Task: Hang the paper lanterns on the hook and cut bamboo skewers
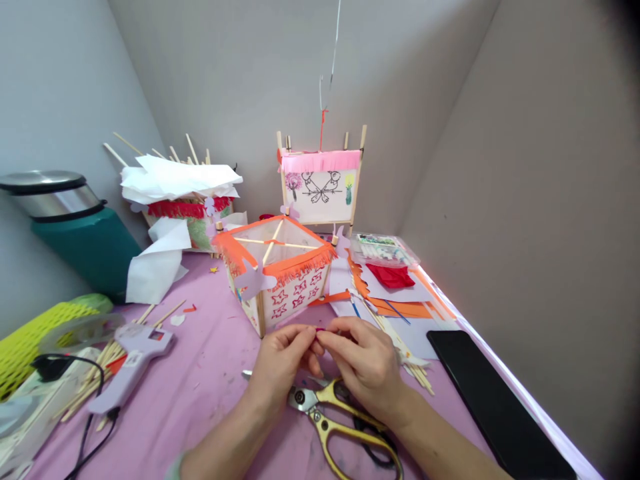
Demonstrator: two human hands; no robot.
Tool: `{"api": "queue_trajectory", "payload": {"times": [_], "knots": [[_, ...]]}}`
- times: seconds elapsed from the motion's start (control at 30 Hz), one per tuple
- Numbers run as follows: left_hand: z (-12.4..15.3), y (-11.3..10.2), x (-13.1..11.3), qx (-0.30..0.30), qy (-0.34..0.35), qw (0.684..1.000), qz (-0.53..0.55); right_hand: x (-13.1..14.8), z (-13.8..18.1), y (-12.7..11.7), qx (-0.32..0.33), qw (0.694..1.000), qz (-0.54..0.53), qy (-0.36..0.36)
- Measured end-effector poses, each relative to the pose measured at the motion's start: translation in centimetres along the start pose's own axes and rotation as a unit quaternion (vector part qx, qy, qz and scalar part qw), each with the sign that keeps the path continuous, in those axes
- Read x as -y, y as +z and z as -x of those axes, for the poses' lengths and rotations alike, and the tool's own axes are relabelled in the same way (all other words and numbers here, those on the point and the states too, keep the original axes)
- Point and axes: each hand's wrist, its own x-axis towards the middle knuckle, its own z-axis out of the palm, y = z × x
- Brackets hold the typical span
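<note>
Scissors (327,412) below; red scrap (319,329) pinched between left hand (281,359), right hand (369,365).

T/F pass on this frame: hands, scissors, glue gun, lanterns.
1. The left hand and the right hand both pinch a small magenta scrap at their fingertips. True.
2. The gold-handled metal scissors are in the right hand. False: they lie on the purple tabletop below the hands.
3. The lilac plastic glue gun lies left of the hands. True.
4. The orange-fringed paper box lantern is hooked to the wire. False: it stands on the tabletop; the wire leads to the pink-fringed paper lantern behind.
</note>
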Motion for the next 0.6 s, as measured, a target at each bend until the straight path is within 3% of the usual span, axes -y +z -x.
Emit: {"api": "queue_trajectory", "payload": {"times": [0.37, 0.6], "knots": [[0.20, 0.30, -0.02, 0.004, -0.047, 0.995, 0.088, -0.15, 0.16, 0.21, -0.026, 0.999, -0.024, 0.023], [0.25, 0.30, -0.37, 0.024, -0.039, 0.988, 0.151, -0.03, 0.05, 0.64, -0.033, 0.995, -0.073, 0.057]]}}
